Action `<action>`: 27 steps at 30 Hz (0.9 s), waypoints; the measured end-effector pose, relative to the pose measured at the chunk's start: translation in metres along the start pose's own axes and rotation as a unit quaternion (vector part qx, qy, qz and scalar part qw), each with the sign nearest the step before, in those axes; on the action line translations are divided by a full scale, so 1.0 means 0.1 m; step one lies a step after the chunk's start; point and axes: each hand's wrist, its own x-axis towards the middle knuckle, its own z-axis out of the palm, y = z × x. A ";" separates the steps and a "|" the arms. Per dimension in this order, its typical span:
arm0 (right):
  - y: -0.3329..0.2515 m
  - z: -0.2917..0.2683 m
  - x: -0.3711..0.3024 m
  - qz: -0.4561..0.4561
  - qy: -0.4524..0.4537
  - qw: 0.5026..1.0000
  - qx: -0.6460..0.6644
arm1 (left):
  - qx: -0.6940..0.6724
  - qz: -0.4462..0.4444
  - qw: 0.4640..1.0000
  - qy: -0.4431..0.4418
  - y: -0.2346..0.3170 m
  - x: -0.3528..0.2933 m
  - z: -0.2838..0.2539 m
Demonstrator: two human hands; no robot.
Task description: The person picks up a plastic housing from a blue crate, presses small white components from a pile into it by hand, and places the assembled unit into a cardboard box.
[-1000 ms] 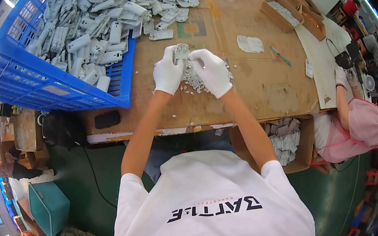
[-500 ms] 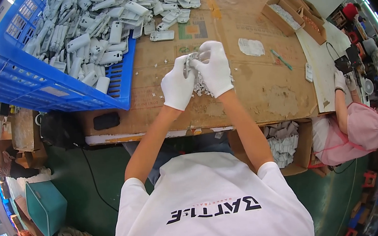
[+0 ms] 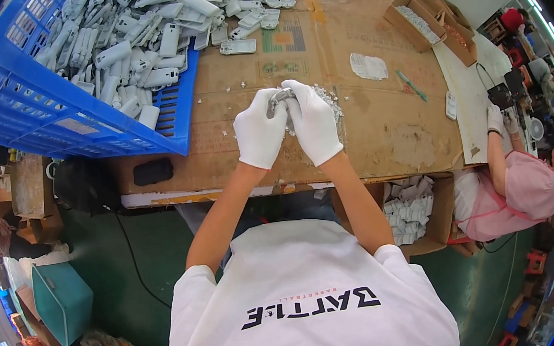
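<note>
Before you lies a wide worktable covered with flattened brown cardboard [image 3: 350,95], and on its left part a big blue plastic crate [image 3: 77,121] lies tipped on its side, so that a heap of pale grey plastic casings [image 3: 135,31] spreads from it over the cardboard. Below the table edge on your right stands an open brown carton [image 3: 435,223] with more pale parts inside. At the far right another person in a pink shirt [image 3: 524,187] works at a white surface with gloved hands. Your left hand in a white glove [image 3: 259,132] and your right hand in a white glove [image 3: 313,127] are close together above the middle of the cardboard, touching each other. Both are closed around one small grey casing part [image 3: 277,98], which shows between the fingertips. Just behind your right hand is a little pile of white plastic scraps [image 3: 328,97] on the cardboard.
</note>
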 end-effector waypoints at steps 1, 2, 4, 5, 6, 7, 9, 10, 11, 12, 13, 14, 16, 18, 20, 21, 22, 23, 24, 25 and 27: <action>-0.02 -0.02 0.01 -0.002 -0.001 1.000 -0.001 | -0.001 0.000 1.000 0.002 0.00 -0.01 0.00; -0.03 -0.04 0.02 0.012 -0.011 0.999 0.044 | -0.027 -0.001 1.000 0.009 0.00 -0.02 -0.01; -0.05 -0.06 0.00 0.026 -0.024 0.996 0.086 | -0.055 -0.002 0.998 0.018 0.01 -0.05 -0.01; -0.06 -0.06 -0.01 0.061 -0.010 0.994 0.096 | -0.058 -0.003 0.998 0.012 0.03 -0.05 -0.01; -0.06 -0.06 -0.02 0.095 0.003 0.990 0.105 | -0.060 -0.005 0.998 0.005 0.04 -0.06 0.00; -0.05 -0.05 -0.03 0.095 0.000 0.990 0.103 | -0.061 -0.006 0.998 0.007 0.03 -0.07 0.00; 0.00 -0.05 -0.04 0.153 -0.001 0.977 0.152 | -0.060 0.011 0.998 0.006 0.01 -0.05 0.01; 0.01 -0.06 -0.04 0.152 -0.001 0.977 0.150 | -0.061 0.011 0.998 0.007 0.02 -0.05 0.00; 0.02 -0.07 -0.05 0.173 -0.012 0.972 0.159 | -0.035 0.017 0.999 -0.009 0.02 -0.06 -0.01; 0.03 -0.08 -0.05 0.194 -0.023 0.966 0.167 | -0.009 0.023 0.999 -0.025 0.03 -0.06 -0.02; 0.04 -0.09 -0.03 0.194 -0.024 0.966 0.167 | -0.009 0.023 0.999 -0.025 0.05 -0.05 -0.02; 0.05 -0.11 -0.01 0.188 -0.032 0.966 0.173 | -0.004 0.044 0.999 -0.021 0.07 -0.05 -0.03; 0.08 -0.11 0.00 0.182 -0.041 0.966 0.178 | 0.000 0.066 0.998 -0.017 0.08 -0.06 -0.02; 0.09 -0.07 -0.01 0.160 -0.056 0.955 0.244 | 0.030 0.065 0.997 0.001 0.06 -0.09 0.01; 0.03 -0.11 -0.02 0.205 -0.062 0.940 0.267 | 0.043 0.061 0.997 0.001 0.08 -0.13 0.03; 0.00 -0.11 -0.02 0.251 -0.068 0.922 0.288 | 0.055 0.056 0.997 0.000 0.09 -0.13 0.04; 0.01 -0.11 0.00 0.249 -0.070 0.922 0.289 | 0.056 0.056 0.997 0.003 0.10 -0.12 0.06; 0.03 -0.12 0.00 0.252 -0.069 0.920 0.292 | 0.063 0.062 0.996 -0.001 0.12 -0.12 0.08; 0.04 -0.12 0.00 0.256 -0.069 0.918 0.294 | 0.070 0.067 0.995 -0.005 0.12 -0.12 0.09; 0.04 -0.11 0.00 0.256 -0.070 0.918 0.295 | 0.071 0.067 0.995 -0.004 0.12 -0.11 0.09; 0.06 -0.08 0.01 0.249 -0.057 0.920 0.296 | 0.078 0.082 0.993 0.015 0.10 -0.09 0.10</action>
